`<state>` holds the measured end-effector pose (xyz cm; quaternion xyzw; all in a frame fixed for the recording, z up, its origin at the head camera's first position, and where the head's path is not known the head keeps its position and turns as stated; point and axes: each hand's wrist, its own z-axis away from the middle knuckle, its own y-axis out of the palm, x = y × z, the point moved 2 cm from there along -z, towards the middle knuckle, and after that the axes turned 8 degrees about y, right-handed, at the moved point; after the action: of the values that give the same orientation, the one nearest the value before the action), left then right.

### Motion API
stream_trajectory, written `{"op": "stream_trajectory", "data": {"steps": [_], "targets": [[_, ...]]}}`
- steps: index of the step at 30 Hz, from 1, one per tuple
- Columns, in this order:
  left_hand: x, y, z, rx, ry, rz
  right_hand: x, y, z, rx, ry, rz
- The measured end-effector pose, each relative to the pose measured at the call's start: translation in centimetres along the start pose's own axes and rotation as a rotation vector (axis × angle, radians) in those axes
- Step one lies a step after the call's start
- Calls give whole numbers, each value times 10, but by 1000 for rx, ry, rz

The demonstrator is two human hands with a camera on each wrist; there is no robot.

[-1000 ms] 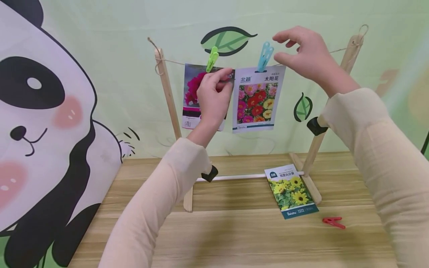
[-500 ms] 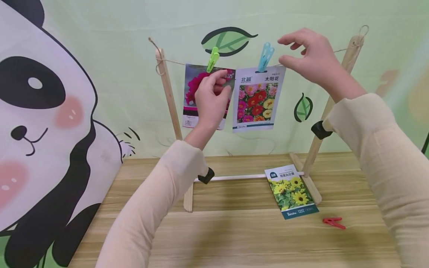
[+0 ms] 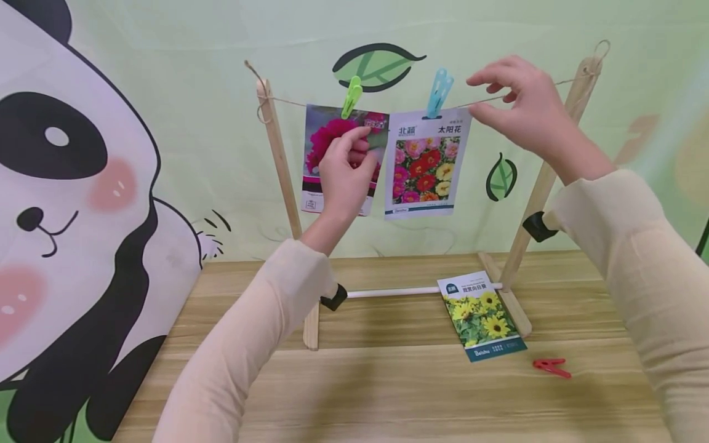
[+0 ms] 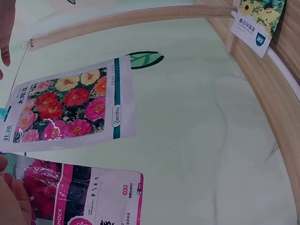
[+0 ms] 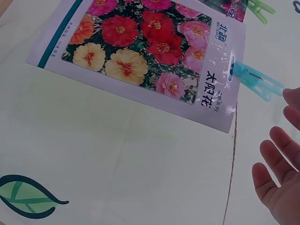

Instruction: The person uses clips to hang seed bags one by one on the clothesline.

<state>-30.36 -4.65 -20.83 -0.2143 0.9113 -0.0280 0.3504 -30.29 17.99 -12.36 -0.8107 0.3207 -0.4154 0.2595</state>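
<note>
Two flower seed packets hang from a twine line [image 3: 487, 98]. A green clothespin [image 3: 351, 98] holds the magenta-flower packet [image 3: 321, 144], and a blue clothespin [image 3: 440, 93] holds the white packet [image 3: 425, 166] with red, pink and yellow flowers. My left hand [image 3: 346, 175], fingers loosely bent and holding nothing, is in front of the magenta packet and hides part of it; whether it touches is unclear. To the right of the blue clothespin, apart from it, my right hand [image 3: 523, 114] hovers by the twine with thumb and fingers spread.
Wooden posts [image 3: 279, 163] carry the twine, joined low by a white rod [image 3: 393, 292]. A yellow-flower seed packet [image 3: 484, 317] lies on the wooden table [image 3: 388, 394] against the right foot. A red clothespin [image 3: 552, 368] lies beside it. Behind hangs a printed panda backdrop [image 3: 244, 184].
My right hand has drawn right and slightly down, away from the blue clothespin. My left hand has sunk a little down and left from beneath the green clothespin. Both hanging packets stay in place.
</note>
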Motion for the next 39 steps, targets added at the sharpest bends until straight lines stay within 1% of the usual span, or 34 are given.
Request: {"op": "stream_trajectory", "data": {"steps": [4,11,20,27,39], "targets": [[2,-1,3,4,12,5,-3,0,4,-3,-16,2],[8,-1,5,22,-6,12,-8,0,10,-15,-54,18],[12,-2,9,32,1,-2,-11,3,19,-17,-89,22],[15,-4,14,38,-4,-1,-16,5,25,13,-92,49],[23,-7,22,50,-7,2,-23,11,37,49,-118,66]]}}
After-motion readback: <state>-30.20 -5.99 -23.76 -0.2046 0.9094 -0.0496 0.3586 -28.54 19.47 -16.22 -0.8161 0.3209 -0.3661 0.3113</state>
